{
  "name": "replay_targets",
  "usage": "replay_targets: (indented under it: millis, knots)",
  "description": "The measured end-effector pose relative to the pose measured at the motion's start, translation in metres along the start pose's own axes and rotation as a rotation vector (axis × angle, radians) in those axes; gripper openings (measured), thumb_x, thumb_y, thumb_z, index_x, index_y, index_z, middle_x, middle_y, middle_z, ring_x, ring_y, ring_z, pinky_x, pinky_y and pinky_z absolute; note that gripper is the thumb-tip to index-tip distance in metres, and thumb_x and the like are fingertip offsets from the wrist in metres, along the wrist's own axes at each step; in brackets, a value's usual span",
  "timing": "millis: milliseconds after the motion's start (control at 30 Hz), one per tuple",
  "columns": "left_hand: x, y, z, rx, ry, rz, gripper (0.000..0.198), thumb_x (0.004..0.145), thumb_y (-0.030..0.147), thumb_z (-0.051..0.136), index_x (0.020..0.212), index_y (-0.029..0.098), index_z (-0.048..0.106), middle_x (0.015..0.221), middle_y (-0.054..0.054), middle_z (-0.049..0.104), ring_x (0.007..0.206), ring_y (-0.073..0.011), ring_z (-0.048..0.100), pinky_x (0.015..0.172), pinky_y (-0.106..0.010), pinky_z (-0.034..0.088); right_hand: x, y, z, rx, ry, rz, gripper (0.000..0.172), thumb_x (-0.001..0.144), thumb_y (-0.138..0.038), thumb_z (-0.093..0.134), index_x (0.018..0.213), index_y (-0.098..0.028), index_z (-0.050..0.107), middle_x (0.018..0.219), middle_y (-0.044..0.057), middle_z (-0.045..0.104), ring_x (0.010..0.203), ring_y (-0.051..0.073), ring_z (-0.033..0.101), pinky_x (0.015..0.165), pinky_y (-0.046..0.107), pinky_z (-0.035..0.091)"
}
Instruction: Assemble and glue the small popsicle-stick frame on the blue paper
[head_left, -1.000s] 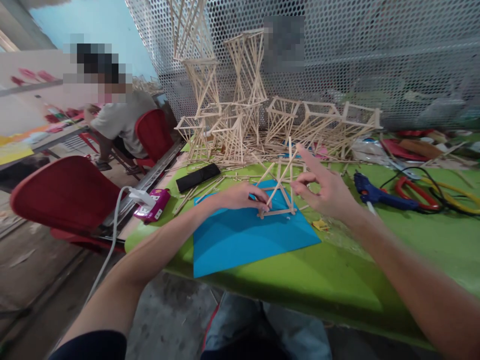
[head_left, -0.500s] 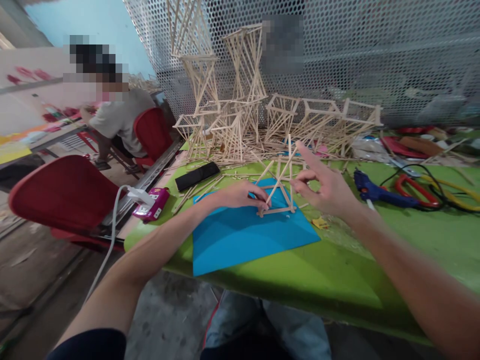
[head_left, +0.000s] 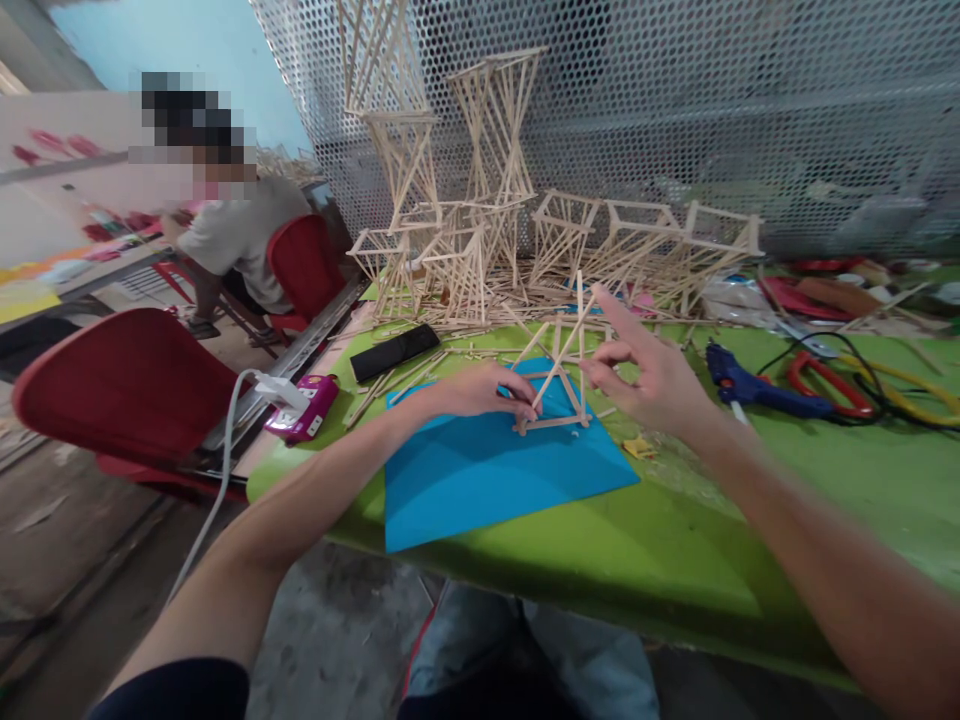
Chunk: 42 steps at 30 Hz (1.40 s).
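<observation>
A small frame of thin wooden sticks (head_left: 555, 424) rests on a blue sheet (head_left: 480, 490), with some sticks rising from its corners. My left hand (head_left: 484, 390) pinches the lower end of a slanting wooden stick (head_left: 564, 350) at the frame's near left corner. At the other side, my right hand (head_left: 649, 370) has its index fingertip against the top end of that slanting stick. Its thumb and a bent finger close on an upright stick (head_left: 582, 345) at the right corner. The exact contact there is partly hidden by the fingers.
Several stick towers (head_left: 487, 130) and loose sticks crowd the back before a perforated metal panel (head_left: 712, 120). A blue glue gun (head_left: 765, 388) lies right; a black case (head_left: 395, 352) and purple power strip (head_left: 304, 410) lie left. A person (head_left: 236, 235) sits beyond red chairs.
Both hands hold nearly the same place on the sticks. The view has shifted very slightly; nothing was taken hold of or let go.
</observation>
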<state>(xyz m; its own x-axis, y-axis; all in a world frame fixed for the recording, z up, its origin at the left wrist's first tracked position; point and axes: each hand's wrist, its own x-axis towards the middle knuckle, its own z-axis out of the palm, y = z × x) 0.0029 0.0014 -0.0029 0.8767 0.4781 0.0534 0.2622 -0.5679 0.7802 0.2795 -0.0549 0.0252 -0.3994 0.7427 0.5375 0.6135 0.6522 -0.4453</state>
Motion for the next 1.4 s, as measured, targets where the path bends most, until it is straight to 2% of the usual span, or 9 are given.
replay_targets:
  millis: [367,533,633,833,1200,1400]
  knots:
    - [0.001,-0.003,0.0,-0.005,-0.009,-0.009,0.029,0.097,0.047,0.072,0.102,0.019,0.081,0.103,-0.005,0.083,0.091,-0.0151,0.077,0.081,-0.022,0.052,0.0,0.004,0.005,0.036,0.033,-0.021,0.084,0.102,-0.036,0.06,0.175,-0.034,0.017,0.08,-0.001,0.077,0.067,0.024,0.067,0.059,0.037,0.057]
    - [0.0,-0.004,0.0,-0.012,-0.009,-0.017,0.029,0.098,0.048,0.071,0.102,0.021,0.081,0.1,-0.004,0.083,0.088,-0.0141,0.077,0.079,-0.021,0.053,0.0,0.002,0.005,0.048,0.038,-0.05,0.084,0.102,-0.031,0.06,0.174,-0.038,0.018,0.082,-0.002,0.078,0.07,0.024,0.069,0.065,0.04,0.06]
    - [0.001,-0.004,0.0,-0.016,-0.016,-0.016,0.028,0.097,0.047,0.072,0.103,0.022,0.081,0.102,-0.003,0.083,0.092,-0.0148,0.077,0.083,-0.023,0.054,0.0,0.002,0.005,0.049,0.035,-0.056,0.082,0.102,-0.032,0.06,0.173,-0.039,0.02,0.084,-0.002,0.079,0.068,0.024,0.069,0.064,0.041,0.061]
    - [0.001,-0.002,-0.001,-0.012,-0.033,-0.01,0.028,0.099,0.046,0.07,0.104,0.02,0.081,0.104,-0.005,0.083,0.094,-0.0151,0.077,0.085,-0.022,0.053,-0.001,0.001,0.006,0.059,0.022,-0.045,0.081,0.102,-0.033,0.06,0.173,-0.038,0.021,0.084,0.0,0.079,0.07,0.026,0.07,0.063,0.042,0.061]
    - [0.001,-0.004,-0.001,0.027,-0.016,-0.023,0.029,0.097,0.048,0.072,0.1,0.021,0.082,0.102,-0.003,0.083,0.089,-0.0136,0.076,0.079,-0.02,0.051,-0.001,0.006,0.014,0.119,0.049,-0.011,0.082,0.102,-0.029,0.056,0.175,-0.03,0.017,0.08,-0.001,0.078,0.074,0.023,0.074,0.073,0.04,0.062]
    - [0.001,0.001,-0.001,0.004,-0.015,-0.026,0.025,0.098,0.044,0.071,0.1,0.02,0.081,0.1,-0.003,0.082,0.088,-0.0134,0.076,0.08,-0.02,0.052,-0.002,0.007,0.014,0.107,0.06,0.011,0.085,0.102,-0.028,0.056,0.175,-0.034,0.014,0.075,-0.003,0.075,0.073,0.022,0.073,0.07,0.038,0.061]
